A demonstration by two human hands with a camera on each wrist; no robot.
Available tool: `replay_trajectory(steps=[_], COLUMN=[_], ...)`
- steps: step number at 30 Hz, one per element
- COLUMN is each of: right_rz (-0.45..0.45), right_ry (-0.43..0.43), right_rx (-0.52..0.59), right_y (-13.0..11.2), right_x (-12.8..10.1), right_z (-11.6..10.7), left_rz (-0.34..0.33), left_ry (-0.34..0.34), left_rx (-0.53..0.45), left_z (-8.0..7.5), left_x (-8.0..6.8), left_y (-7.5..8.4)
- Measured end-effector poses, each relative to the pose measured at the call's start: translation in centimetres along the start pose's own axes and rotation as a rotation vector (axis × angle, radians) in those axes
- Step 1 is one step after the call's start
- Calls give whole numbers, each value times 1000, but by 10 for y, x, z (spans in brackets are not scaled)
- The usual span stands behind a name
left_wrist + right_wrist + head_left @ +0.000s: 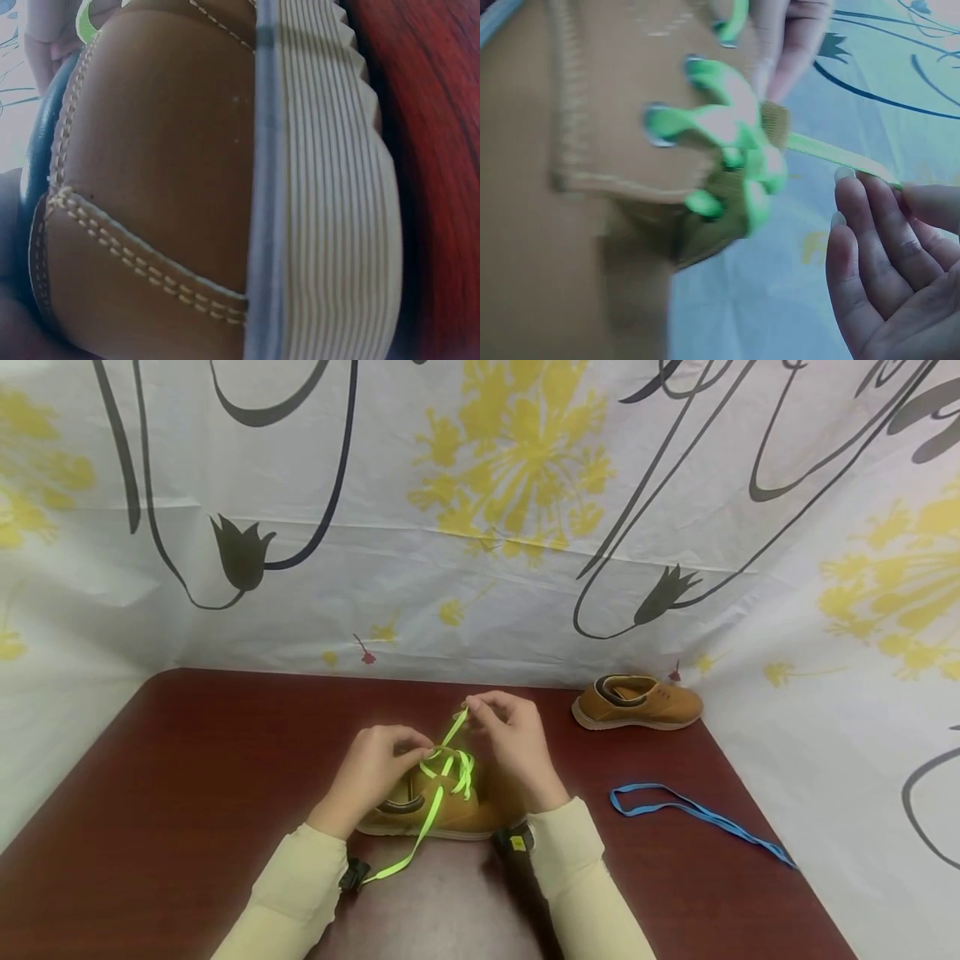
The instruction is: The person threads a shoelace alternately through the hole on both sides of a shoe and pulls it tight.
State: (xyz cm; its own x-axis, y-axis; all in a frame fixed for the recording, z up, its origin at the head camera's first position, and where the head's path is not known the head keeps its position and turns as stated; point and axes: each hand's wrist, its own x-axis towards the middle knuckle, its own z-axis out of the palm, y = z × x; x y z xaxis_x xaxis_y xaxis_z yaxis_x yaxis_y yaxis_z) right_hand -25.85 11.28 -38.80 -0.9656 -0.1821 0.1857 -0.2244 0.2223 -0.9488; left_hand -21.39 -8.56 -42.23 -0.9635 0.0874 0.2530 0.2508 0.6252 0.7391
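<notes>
A tan shoe with pale stitching lies on the table, its toe to the right. A neon green shoelace runs through some of its eyelets; one long end trails down the near side. With thumb and fingertips my right hand pinches the other end, drawn up taut from the tongue. My left hand has thumb and fingers pinched together over the opening, at a loop of the lace. In the left wrist view the shoe's side and ribbed sole fill most of the frame.
A second tan shoe, without a lace, stands at the table's back right corner. A blue shoelace lies folded along the right side, reaching the edge. Patterned white sheeting rises behind the dark red table and on both sides.
</notes>
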Motion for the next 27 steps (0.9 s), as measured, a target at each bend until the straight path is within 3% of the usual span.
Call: replay_trajectory(steps=[16,21,27], right_rz=[-197,-180,-86], right_ry=[132,106,28], right_rx=[14,25,-42], right_y=[-31,-31,-21], right_x=[-6,-8,-7], right_z=[-21,-20,-17], left_rz=[-17,-16,5], left_ry=[-10,-16,-35], left_rx=[-15,-11,24], left_z=[1,1,0], left_x=[-1,-2,-1], left_y=[0,1,3])
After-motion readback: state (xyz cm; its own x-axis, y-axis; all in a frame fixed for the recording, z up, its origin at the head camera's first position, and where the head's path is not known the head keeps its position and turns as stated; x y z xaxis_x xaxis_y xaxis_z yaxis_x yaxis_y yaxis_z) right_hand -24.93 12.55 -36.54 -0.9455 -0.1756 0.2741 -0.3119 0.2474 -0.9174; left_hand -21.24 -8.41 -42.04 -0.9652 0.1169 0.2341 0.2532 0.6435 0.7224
